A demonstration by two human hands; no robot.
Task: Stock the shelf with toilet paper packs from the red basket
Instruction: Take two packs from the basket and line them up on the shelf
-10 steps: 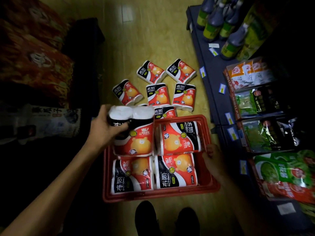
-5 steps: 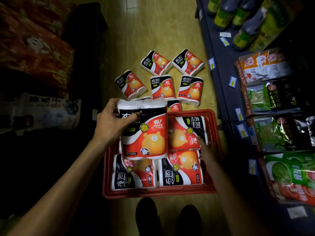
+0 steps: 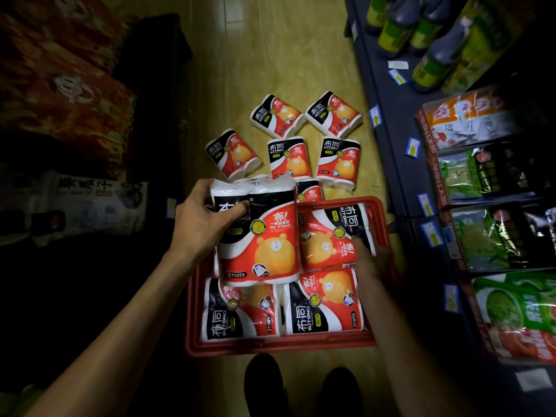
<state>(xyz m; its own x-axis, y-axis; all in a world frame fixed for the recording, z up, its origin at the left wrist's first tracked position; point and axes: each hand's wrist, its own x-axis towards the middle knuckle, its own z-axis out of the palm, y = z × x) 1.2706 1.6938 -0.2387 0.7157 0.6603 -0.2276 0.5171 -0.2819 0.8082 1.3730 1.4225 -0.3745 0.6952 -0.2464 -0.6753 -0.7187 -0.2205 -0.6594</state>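
1. One pack (image 3: 258, 233) is gripped in the left hand (image 3: 200, 224) above the basket (image 3: 279, 346), hiding whatever lies beneath
2. Right hand (image 3: 371, 258) lies on a pack inside (image 3: 331, 236); its grasp is unclear
3. Shelf (image 3: 391, 115) stands at right, cut off

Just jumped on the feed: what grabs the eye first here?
The left hand holds a toilet paper pack lifted above the red basket, bear print facing up. The right hand rests on another pack at the basket's far right corner. Beyond the basket, more packs lie scattered on the yellow floor, beside the dark shelf.
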